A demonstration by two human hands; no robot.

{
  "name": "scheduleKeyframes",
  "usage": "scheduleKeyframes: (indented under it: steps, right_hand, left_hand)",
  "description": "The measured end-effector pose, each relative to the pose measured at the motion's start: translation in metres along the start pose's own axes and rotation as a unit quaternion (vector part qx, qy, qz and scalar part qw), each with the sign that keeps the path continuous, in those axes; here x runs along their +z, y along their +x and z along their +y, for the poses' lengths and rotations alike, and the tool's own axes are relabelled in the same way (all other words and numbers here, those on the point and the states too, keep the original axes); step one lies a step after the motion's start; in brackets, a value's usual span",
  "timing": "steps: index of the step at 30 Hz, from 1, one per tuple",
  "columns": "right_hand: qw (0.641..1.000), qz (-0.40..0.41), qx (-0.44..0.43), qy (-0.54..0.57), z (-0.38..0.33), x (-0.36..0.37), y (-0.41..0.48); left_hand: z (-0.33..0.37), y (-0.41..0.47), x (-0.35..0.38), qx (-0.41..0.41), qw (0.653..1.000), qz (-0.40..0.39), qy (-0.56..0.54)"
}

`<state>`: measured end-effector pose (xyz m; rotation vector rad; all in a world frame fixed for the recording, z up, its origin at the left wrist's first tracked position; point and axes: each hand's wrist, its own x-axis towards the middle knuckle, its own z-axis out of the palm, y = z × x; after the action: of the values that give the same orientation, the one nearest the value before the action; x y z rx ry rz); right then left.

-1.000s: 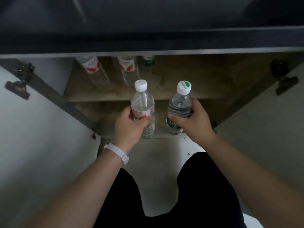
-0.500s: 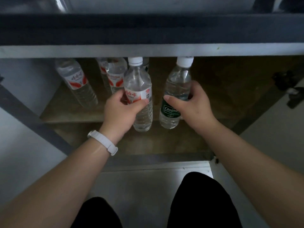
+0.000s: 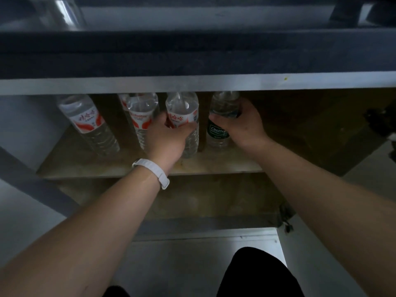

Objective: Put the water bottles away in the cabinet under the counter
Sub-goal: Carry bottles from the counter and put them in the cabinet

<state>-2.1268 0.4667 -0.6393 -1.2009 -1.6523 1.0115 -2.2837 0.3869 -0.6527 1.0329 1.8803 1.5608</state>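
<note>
My left hand [image 3: 166, 137] grips a clear water bottle with a red-and-white label [image 3: 183, 116], upright on the cabinet's middle shelf [image 3: 111, 168]. My right hand [image 3: 242, 125] grips a clear bottle with a dark green label [image 3: 217, 133], upright just to the right of the first one. Both bottle tops are hidden behind the counter's front edge [image 3: 192, 82]. Two more red-labelled bottles stand on the same shelf, one at the left [image 3: 87, 123] and one right beside my left hand [image 3: 141, 116]; another is partly hidden behind it.
The open cabinet has a lower compartment [image 3: 192, 202] below the shelf. The right half of the shelf [image 3: 300, 129] holds no bottles. An open door with hinges [image 3: 379, 123] is at the right, a white door panel [image 3: 19, 211] at the left. My dark-trousered knee [image 3: 257, 273] is below.
Both hands have carried their bottles forward from in front of the cabinet onto the middle shelf. The caps have passed out of sight under the counter edge.
</note>
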Motion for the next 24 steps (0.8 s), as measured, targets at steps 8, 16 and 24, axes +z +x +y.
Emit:
scheduleKeyframes:
  steps: [8, 16, 24]
  right_hand:
    - [1.0, -0.001, -0.02, 0.011, 0.015, 0.013, 0.018]
    - [0.999, -0.029, -0.014, -0.032, 0.03, 0.018, 0.019]
    - [0.99, -0.051, 0.079, -0.103, 0.054, 0.005, -0.005]
  left_hand:
    - [-0.011, 0.006, 0.005, 0.015, 0.999, -0.008, 0.029]
    - [-0.02, 0.002, 0.007, 0.054, 0.997, -0.002, 0.055]
    - [-0.019, -0.022, -0.012, 0.08, 0.995, -0.034, 0.059]
